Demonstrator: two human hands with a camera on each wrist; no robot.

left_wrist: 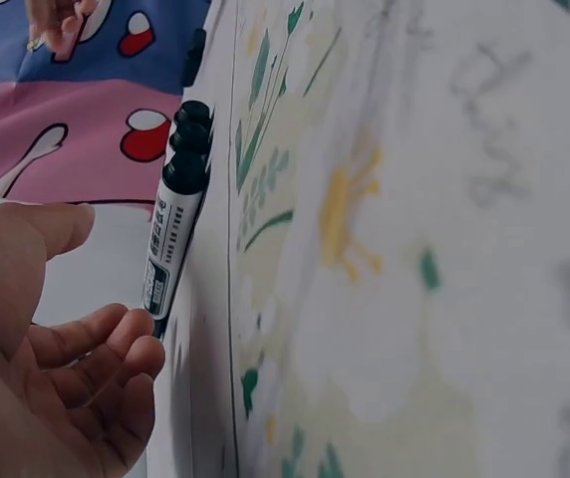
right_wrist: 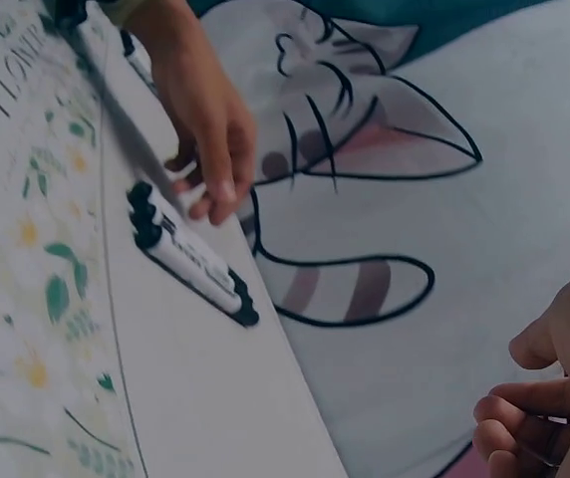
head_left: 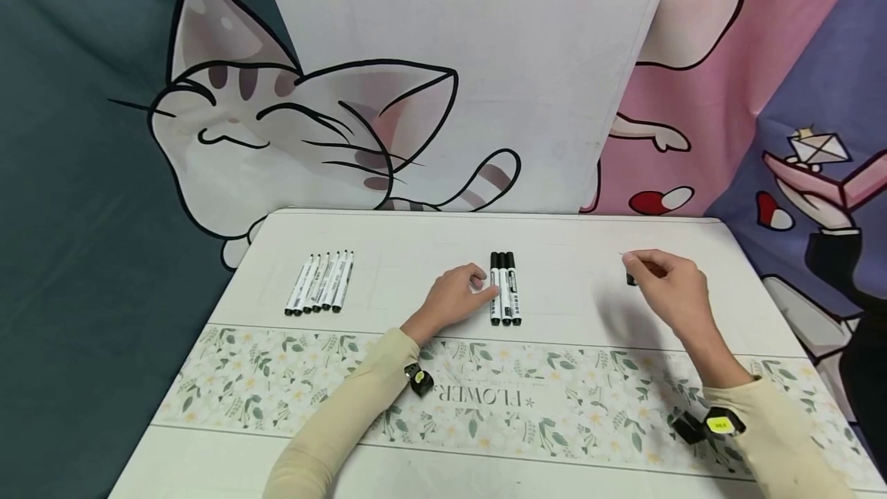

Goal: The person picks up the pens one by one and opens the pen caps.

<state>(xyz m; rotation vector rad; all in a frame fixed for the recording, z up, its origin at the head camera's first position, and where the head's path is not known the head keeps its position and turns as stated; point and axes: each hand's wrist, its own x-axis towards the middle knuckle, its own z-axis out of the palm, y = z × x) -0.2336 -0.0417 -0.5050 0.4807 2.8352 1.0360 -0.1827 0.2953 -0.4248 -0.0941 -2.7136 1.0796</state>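
Observation:
Three white markers with black caps [head_left: 504, 289] lie side by side at the middle of the table. My left hand [head_left: 453, 297] is just left of them, its thumb overlapping the nearest one in the head view. In the left wrist view its loosely bent fingers [left_wrist: 131, 334] come right up to the end of a marker [left_wrist: 173, 234] without closing round it. Over on the right my right hand [head_left: 671, 291] hovers with relaxed fingers. A small black object [head_left: 630, 279], partly hidden by that hand, shows on the table beyond it. The right wrist view shows nothing between those fingers [right_wrist: 499, 410].
Several uncapped markers [head_left: 320, 283] lie in a row at the left of the table. A floral strip [head_left: 478, 399] crosses the white tabletop [head_left: 568, 268]. Behind the far edge hangs a cloth with a cartoon cat [head_left: 229, 129].

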